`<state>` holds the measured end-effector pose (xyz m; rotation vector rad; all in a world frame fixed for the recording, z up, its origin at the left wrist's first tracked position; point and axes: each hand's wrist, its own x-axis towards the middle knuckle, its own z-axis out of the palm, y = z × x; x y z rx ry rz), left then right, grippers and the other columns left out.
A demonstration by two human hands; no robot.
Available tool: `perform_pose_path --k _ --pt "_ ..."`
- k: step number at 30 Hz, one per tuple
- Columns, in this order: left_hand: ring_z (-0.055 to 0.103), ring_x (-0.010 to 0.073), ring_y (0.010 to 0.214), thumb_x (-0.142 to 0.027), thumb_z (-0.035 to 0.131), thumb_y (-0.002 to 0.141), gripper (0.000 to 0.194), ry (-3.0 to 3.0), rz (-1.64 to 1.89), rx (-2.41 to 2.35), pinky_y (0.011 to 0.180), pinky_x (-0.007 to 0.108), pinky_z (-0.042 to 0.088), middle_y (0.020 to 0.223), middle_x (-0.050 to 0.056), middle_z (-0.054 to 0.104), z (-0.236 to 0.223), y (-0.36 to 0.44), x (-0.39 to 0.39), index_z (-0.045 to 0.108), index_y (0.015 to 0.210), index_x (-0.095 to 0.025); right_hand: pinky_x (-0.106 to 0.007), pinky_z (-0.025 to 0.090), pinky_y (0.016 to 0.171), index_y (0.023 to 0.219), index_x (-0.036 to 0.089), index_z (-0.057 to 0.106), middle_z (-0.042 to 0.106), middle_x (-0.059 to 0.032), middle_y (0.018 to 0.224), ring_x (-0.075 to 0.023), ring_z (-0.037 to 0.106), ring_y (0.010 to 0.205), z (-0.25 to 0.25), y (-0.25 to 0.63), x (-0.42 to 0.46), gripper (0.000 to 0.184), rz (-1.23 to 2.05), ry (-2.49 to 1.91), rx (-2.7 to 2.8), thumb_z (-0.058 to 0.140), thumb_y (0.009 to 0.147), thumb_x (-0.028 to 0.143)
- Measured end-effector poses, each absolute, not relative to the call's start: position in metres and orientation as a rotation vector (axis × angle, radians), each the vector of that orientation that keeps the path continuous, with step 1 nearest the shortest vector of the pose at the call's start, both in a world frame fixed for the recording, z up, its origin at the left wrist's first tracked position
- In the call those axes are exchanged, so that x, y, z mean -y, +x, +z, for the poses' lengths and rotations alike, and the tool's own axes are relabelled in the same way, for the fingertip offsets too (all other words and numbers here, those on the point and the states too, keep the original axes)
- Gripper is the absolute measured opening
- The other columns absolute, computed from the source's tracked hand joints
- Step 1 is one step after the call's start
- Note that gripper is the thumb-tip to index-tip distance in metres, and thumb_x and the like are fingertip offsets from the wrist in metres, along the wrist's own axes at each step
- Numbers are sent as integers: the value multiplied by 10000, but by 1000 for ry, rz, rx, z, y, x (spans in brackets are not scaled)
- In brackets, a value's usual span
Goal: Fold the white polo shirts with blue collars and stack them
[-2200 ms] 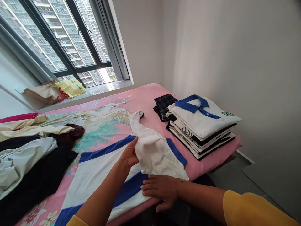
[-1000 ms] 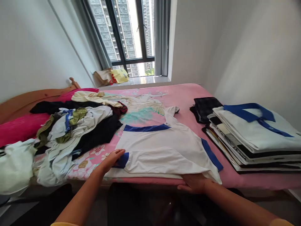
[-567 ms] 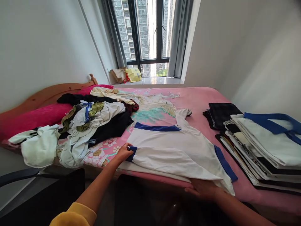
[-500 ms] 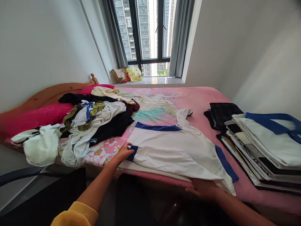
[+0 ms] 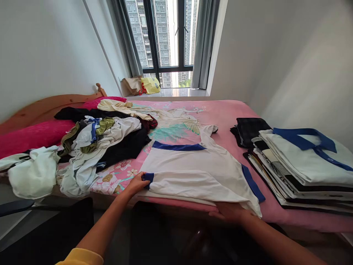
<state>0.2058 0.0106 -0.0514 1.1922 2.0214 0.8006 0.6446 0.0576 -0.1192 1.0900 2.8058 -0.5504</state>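
Note:
A white shirt with blue bands (image 5: pixel 198 171) lies spread on the pink bed (image 5: pixel 228 112) near its front edge, one sleeve folded across it. My left hand (image 5: pixel 135 184) pinches the blue sleeve cuff at the shirt's left side. At the bed's edge my right hand (image 5: pixel 230 212) grips the shirt's lower right corner, fingers partly hidden under the cloth.
A heap of unfolded clothes (image 5: pixel 91 147) covers the bed's left half beside a magenta pillow (image 5: pixel 33 134). A stack of folded clothes (image 5: pixel 298 162) with a white and blue polo on top sits at right. Paper bags (image 5: pixel 140 85) stand on the window sill. Walls close in left and right.
The sleeve has been folded across the shirt; my left hand went to the left cuff and my right hand to the lower right corner. In the last half second only the view shifted.

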Motion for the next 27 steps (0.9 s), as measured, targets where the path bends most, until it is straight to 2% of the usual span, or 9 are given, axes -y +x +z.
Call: perform_pose_path --k 2,4,6,8,11,14,17,20,27 --pt "650 204 720 -234 648 587 388 1259 794 -2058 658 292 517 765 16 687 -54 205 -8 623 966 -157 -530 275 1086 1400 203 378 404 -122 1414 -346 365 1297 -123 645 -58 774 -540 1091 -2810 359 809 702" --pt "644 234 833 -223 639 606 424 1336 819 -2131 764 343 514 877 51 685 -52 207 -4 610 1024 -155 -527 273 1090 1404 203 369 398 -117 1419 -340 356 1304 -126 645 -59 767 -548 1084 -2802 351 817 696" --pt "585 260 1022 -203 608 656 409 1423 887 -2217 925 395 449 1036 88 649 -48 217 0 599 1062 -163 -525 246 1105 1418 201 341 351 -112 1447 -338 304 1333 -125 645 -59 781 -542 1071 -2800 353 815 698" --pt "534 243 1106 -174 535 737 309 1655 980 -2225 1006 398 388 1095 89 622 -45 233 3 622 1032 -186 -517 211 1122 1440 206 286 278 -100 1481 -330 230 1364 -121 644 -59 807 -529 1055 -2818 368 808 701" --pt "582 181 1024 -94 415 809 305 2219 991 -1934 963 344 435 1015 57 663 -46 265 3 671 923 -215 -494 201 1131 1451 220 253 238 -88 1498 -317 182 1380 -112 643 -58 814 -542 1057 -2841 401 803 690" --pt "569 174 1097 -54 386 814 379 2489 749 -1702 989 353 421 1085 44 675 -57 290 -2 688 954 -236 -491 240 1116 1424 195 329 321 -118 1462 -328 260 1354 -108 642 -57 792 -555 1092 -2839 422 801 676" --pt "403 258 1296 -221 464 845 376 2369 442 -1986 1097 496 244 1335 61 536 -70 298 -5 600 1192 -275 -470 318 1076 1404 151 365 417 -158 1399 -323 390 1286 -108 641 -57 770 -570 1086 -2840 389 825 659" --pt "250 292 1377 -415 454 859 517 2207 221 -2175 1106 567 88 1480 59 338 -79 293 -4 425 1362 -299 -445 361 1043 1395 151 378 463 -163 1363 -310 461 1230 -107 641 -57 748 -587 1077 -2879 392 833 644" --pt "187 254 1401 -452 348 890 540 2209 50 -2205 1103 550 49 1515 28 248 -83 288 -8 342 1407 -297 -350 350 1035 1386 152 389 473 -135 1361 -291 476 1208 -96 643 -53 715 -459 1198 -3016 488 823 582"
